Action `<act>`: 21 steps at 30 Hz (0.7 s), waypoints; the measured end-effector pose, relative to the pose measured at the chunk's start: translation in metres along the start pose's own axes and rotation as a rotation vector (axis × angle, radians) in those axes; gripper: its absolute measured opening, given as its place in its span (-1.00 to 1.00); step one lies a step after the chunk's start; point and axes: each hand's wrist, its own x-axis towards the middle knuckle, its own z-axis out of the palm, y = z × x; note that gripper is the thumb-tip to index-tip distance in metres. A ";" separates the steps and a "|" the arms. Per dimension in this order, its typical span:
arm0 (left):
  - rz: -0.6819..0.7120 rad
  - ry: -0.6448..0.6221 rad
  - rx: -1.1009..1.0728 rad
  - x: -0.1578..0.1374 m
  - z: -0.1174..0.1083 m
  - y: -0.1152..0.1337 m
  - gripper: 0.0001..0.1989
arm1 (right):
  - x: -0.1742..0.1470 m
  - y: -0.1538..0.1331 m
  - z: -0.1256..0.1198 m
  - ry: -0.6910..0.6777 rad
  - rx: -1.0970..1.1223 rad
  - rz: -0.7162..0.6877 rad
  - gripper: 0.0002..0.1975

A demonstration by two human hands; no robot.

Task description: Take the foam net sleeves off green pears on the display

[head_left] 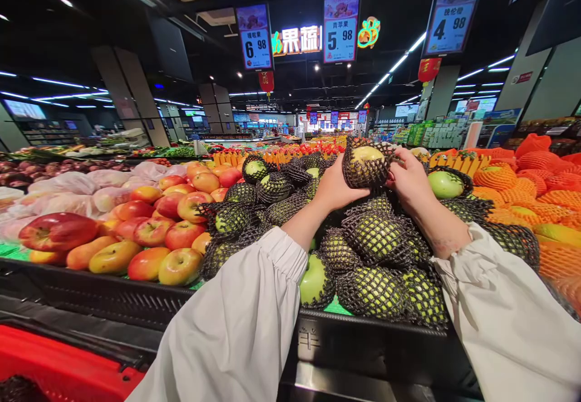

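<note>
Above the pile, my left hand [336, 185] is wrapped round a green apple [367, 155] in a black foam net. My right hand [411, 178] is closed at the right side of the same apple, its fingertips pinching the edge of the net. Part of the apple's pale yellow-green skin shows through the net's opening. Below and around both hands lie several more netted green apples [379, 232]. One green apple [313, 280] at the front is partly out of its net.
Red-yellow apples [181, 226] fill the left side, with bagged fruit [104, 193] behind them. Oranges in orange nets [503, 187] are piled at the right. A black crate wall [363, 341] runs along the front. A red basket [59, 365] is at lower left. Price screens [341, 26] hang overhead.
</note>
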 end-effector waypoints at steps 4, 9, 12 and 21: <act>-0.078 0.041 0.022 0.001 -0.001 -0.001 -0.24 | -0.006 -0.008 0.003 -0.187 0.031 0.050 -0.41; -0.115 0.047 0.010 0.002 -0.002 -0.002 -0.34 | -0.016 -0.013 0.009 -0.286 -0.177 -0.161 -0.28; -0.086 0.006 0.003 0.003 -0.001 -0.005 -0.37 | -0.017 -0.013 0.009 -0.214 -0.305 -0.158 -0.22; -0.017 -0.029 -0.077 0.004 0.001 0.000 -0.40 | -0.014 -0.014 0.007 -0.074 -0.227 -0.155 -0.43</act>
